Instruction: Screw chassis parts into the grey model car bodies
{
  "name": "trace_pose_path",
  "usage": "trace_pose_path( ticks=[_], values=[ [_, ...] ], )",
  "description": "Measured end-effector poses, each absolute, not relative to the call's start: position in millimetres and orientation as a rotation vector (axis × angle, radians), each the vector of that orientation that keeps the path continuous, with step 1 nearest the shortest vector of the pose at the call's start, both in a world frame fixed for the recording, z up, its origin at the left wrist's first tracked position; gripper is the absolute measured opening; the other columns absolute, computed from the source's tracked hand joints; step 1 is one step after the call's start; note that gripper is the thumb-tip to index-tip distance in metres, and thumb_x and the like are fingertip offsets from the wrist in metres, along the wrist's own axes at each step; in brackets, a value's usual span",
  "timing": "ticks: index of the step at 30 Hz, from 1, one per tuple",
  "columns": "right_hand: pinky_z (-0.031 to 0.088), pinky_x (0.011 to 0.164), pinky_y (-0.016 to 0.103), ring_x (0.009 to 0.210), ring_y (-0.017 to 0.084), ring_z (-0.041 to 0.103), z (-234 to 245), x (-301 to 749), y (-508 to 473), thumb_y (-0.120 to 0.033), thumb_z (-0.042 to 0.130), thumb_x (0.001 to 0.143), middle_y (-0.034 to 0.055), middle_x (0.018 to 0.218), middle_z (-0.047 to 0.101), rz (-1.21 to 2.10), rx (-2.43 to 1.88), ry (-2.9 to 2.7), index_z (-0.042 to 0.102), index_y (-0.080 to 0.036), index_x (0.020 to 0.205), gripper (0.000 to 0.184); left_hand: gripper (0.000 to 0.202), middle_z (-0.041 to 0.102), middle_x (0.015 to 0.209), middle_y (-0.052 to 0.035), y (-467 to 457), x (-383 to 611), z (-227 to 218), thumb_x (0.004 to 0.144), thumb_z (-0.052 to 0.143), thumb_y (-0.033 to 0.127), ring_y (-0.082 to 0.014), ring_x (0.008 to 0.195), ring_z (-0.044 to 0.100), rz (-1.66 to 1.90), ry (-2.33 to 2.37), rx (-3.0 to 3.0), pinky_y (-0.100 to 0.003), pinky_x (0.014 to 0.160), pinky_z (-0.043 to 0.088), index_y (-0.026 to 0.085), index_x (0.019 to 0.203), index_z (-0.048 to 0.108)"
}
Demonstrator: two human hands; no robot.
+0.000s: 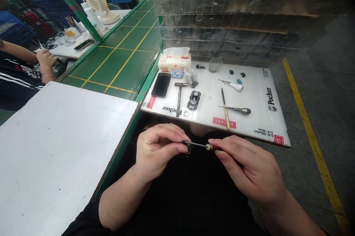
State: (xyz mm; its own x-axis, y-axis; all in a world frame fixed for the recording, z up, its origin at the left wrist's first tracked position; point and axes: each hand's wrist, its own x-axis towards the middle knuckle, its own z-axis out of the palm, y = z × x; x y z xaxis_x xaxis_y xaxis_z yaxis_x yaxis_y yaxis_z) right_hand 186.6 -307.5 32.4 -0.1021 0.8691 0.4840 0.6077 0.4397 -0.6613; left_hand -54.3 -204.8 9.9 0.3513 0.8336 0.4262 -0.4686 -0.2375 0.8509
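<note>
In front of my lap, my left hand (161, 147) pinches a small dark part (186, 142) between thumb and fingertips; most of it is hidden. My right hand (249, 166) grips the red handle of a thin-shafted tool (198, 144) that looks like a small screwdriver. Its shaft points left, and the tip meets the part at my left fingertips. Beyond my hands, on a white board (205, 77), lie a small grey toy car (194, 100), a metal T-shaped tool (179, 99), a file with a wrapped handle (225, 108) and a metal pick (235, 110).
The board also carries a phone (161, 85), a tissue pack (175, 60), a blue car body (178, 74), a plastic bag (191, 77), a cup (215, 65) and a white-handled tool (234, 85). Stacked clear bins (222, 10) stand behind. At left, a co-worker's hand (46, 58) shows.
</note>
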Motion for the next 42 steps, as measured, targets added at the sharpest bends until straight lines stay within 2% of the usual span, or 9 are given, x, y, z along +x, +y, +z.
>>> trace_pose_path(
  ticks=[5,9,16,23,30,35,39,42],
  values=[
    [0.07,0.081,0.033,0.096,0.021,0.083,28,191,-306,-0.007,0.071,0.111,0.0063,0.111,0.085,0.332,-1.197,-1.868,0.077,-0.024,0.151,0.044,0.024,0.091,0.097,-0.0062,-199,-57,20,0.087,0.104,0.015,-0.0236,0.085,0.086,1.284,0.34,1.477,-0.04,0.081,0.073,0.025,0.105,0.09],
    [0.07,0.087,0.037,0.101,0.023,0.082,26,197,-304,-0.007,0.075,0.109,0.0086,0.117,0.085,0.248,-1.168,-1.904,0.076,-0.025,0.155,0.05,0.027,0.091,0.094,-0.0059,-198,-59,28,0.085,0.105,0.014,-0.0252,0.083,0.087,1.244,0.271,1.562,-0.041,0.077,0.074,0.025,0.105,0.091],
    [0.069,0.077,0.025,0.085,0.015,0.08,28,192,-310,-0.011,0.068,0.113,0.0028,0.101,0.081,0.442,-1.134,-1.865,0.077,-0.023,0.149,0.039,0.036,0.092,0.1,-0.0075,-199,-61,37,0.084,0.104,0.01,-0.0263,0.086,0.088,1.262,0.193,1.636,-0.04,0.075,0.076,0.024,0.115,0.092],
    [0.067,0.068,0.024,0.079,0.016,0.081,28,185,-315,-0.013,0.063,0.114,0.0026,0.099,0.085,0.552,-1.163,-1.823,0.078,-0.026,0.142,0.034,0.027,0.092,0.099,-0.0053,-201,-61,38,0.089,0.103,0.019,-0.027,0.084,0.089,1.281,0.27,1.71,-0.042,0.074,0.076,0.028,0.111,0.092],
    [0.067,0.069,0.027,0.076,0.017,0.08,23,176,-320,-0.016,0.062,0.115,0.0031,0.096,0.083,0.531,-1.242,-1.757,0.082,-0.026,0.13,0.027,0.033,0.093,0.101,-0.0063,-198,-58,36,0.087,0.103,0.013,-0.0271,0.086,0.09,1.319,0.257,1.747,-0.041,0.078,0.076,0.026,0.114,0.089],
    [0.067,0.073,0.025,0.081,0.017,0.081,24,172,-322,-0.014,0.064,0.113,0.0022,0.1,0.085,0.49,-1.277,-1.721,0.082,-0.026,0.128,0.026,0.031,0.093,0.106,-0.0084,-199,-61,35,0.089,0.102,0.013,-0.0277,0.088,0.091,1.287,0.248,1.776,-0.039,0.076,0.076,0.026,0.113,0.088],
    [0.066,0.074,0.024,0.082,0.015,0.081,23,170,-323,-0.016,0.064,0.114,0.0012,0.099,0.085,0.512,-1.301,-1.698,0.083,-0.026,0.128,0.026,0.03,0.093,0.11,-0.011,-198,-61,34,0.089,0.098,0.005,-0.027,0.091,0.09,1.278,0.225,1.767,-0.039,0.077,0.076,0.022,0.111,0.087],
    [0.064,0.072,0.025,0.081,0.016,0.08,19,172,-325,-0.021,0.064,0.115,0.0015,0.098,0.084,0.586,-1.311,-1.665,0.083,-0.027,0.125,0.022,0.031,0.093,0.108,-0.0114,-196,-59,32,0.087,0.099,0.002,-0.0266,0.091,0.09,1.271,0.213,1.788,-0.038,0.079,0.076,0.02,0.109,0.086]
  ],
)
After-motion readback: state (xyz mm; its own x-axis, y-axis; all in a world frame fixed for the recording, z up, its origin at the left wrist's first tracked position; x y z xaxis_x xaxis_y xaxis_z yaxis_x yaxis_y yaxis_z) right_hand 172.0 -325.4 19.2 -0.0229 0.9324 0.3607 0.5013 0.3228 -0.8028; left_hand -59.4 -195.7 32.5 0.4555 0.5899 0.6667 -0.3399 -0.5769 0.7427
